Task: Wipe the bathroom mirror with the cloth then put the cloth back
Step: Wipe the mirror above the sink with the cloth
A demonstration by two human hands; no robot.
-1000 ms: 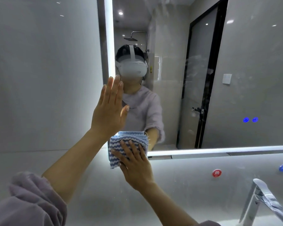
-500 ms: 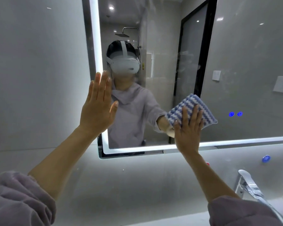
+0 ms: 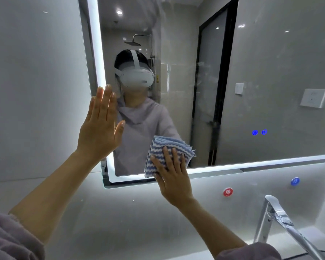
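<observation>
1. Head view: the left sleeve (image 3: 11, 239) and the right sleeve (image 3: 251, 252) are cut off by the bottom edge. The shiny tap (image 3: 276, 216), below and to the right of the right hand (image 3: 174, 177), runs out of the corner.
2. The right hand's fingers (image 3: 169, 156) hide the lower part of the cloth (image 3: 158, 145).
3. The grey wall (image 3: 120, 212) under both hands is smooth and shiny. A red sticker (image 3: 228, 192) is on it just to the right of the right hand, and a blue sticker (image 3: 295, 181) is further right.
4. The mirror (image 3: 270, 62) has a bright light strip (image 3: 251, 164) round its edge. The glass looks smudgy above the right hand.
5. The left hand (image 3: 99, 126) is flat and wide open, fingers pointing up, with nothing in it. It is over the mirror's left edge. I cannot tell if it touches.
6. The right hand is flat, fingers straight and spread, pressing the blue and white cloth on the glass. The cloth is to the lower right of the left hand, not touching it.
</observation>
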